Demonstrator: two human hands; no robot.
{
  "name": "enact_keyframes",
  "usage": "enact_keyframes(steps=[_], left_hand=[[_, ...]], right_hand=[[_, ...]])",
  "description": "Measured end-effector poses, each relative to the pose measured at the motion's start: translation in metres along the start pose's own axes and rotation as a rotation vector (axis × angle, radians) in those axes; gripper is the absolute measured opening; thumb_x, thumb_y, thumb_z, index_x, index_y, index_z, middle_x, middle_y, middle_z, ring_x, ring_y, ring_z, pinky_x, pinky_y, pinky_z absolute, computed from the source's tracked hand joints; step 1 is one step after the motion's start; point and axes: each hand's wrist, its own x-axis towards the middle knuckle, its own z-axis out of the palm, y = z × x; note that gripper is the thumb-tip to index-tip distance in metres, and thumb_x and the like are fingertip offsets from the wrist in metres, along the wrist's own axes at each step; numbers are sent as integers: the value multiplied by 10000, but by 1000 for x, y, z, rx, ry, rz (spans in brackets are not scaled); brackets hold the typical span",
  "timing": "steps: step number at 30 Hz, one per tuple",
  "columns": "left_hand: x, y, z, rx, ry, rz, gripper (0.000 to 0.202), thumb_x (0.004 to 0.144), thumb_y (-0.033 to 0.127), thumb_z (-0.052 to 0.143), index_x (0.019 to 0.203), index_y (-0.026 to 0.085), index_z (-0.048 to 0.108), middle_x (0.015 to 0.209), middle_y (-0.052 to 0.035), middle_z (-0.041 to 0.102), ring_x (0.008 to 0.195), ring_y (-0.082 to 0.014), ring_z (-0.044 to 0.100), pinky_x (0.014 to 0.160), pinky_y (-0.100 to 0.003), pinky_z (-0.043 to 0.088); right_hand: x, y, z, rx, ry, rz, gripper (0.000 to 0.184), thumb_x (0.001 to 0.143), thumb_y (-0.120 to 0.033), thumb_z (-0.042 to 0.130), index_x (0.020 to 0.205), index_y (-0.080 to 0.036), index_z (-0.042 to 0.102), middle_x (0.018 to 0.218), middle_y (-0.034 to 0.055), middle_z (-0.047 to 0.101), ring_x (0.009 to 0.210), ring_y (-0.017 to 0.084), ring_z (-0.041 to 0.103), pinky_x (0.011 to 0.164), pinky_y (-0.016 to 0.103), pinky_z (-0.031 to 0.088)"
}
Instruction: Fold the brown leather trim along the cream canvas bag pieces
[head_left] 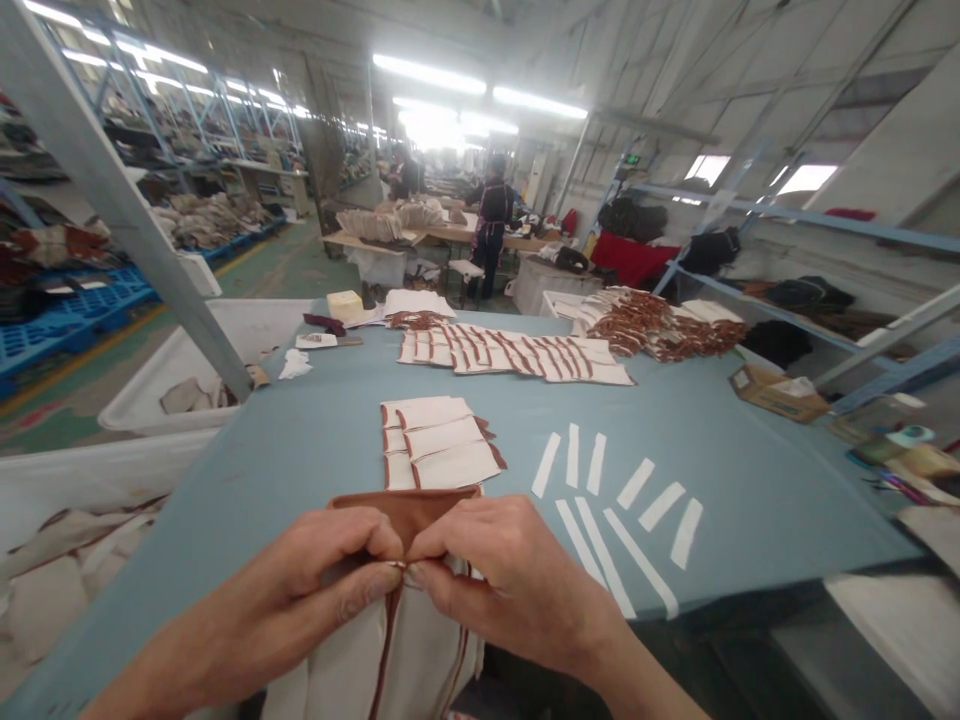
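Note:
Both hands meet at the near edge of the table, thumbs and forefingers pinched side by side. A brown-and-cream leather piece [420, 640] hangs from them, its pale side toward me and a brown-edged seam running down the middle. My left hand [322, 570] grips it just left of the seam, and my right hand [502, 570] just right. Behind the fingers shows its brown face. Beyond lies a small stack of cream pieces with brown edges [442, 445]. To the right, several white strips [634, 480] are spread on the blue table [315, 450].
A row of overlapping cream-and-brown pieces [517, 355] lies farther back, with a heap of them [660, 325] at right. White bins [202, 320] stand left beside a slanted metal post [142, 200]. A cardboard box [780, 390] sits at the right edge. A person [491, 225] stands at a farther table.

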Motion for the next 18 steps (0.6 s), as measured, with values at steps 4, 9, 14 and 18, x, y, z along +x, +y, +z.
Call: enact_keyframes(steps=[4,9,14,18], left_hand=[[0,0,0,0,-16,-25,295,1067,321,568,798,217,630,731,45,651,663,-127,578,624,-195,439],[0,-5,1,25,12,-45,325,1051,332,544,751,215,581,673,56,578,594,-115,505,556,-196,395],[-1,-10,3,126,-23,-129,300,1034,313,489,782,207,610,687,34,627,612,-127,541,564,-217,386],[1,-6,1,252,46,7,203,929,120,456,779,221,547,697,56,612,608,-107,520,582,-211,361]], right_hand=[[2,0,8,-73,81,-30,169,873,-90,616,795,-223,684,711,7,797,617,155,742,643,248,491],[5,1,20,5,168,114,121,798,-135,590,760,-224,663,661,-13,747,549,127,652,583,230,447],[9,5,28,-8,59,146,115,823,-147,598,777,-231,662,712,5,775,636,154,701,658,251,474],[15,4,23,70,-16,181,85,868,-175,612,824,-236,652,770,10,785,693,167,712,686,254,487]])
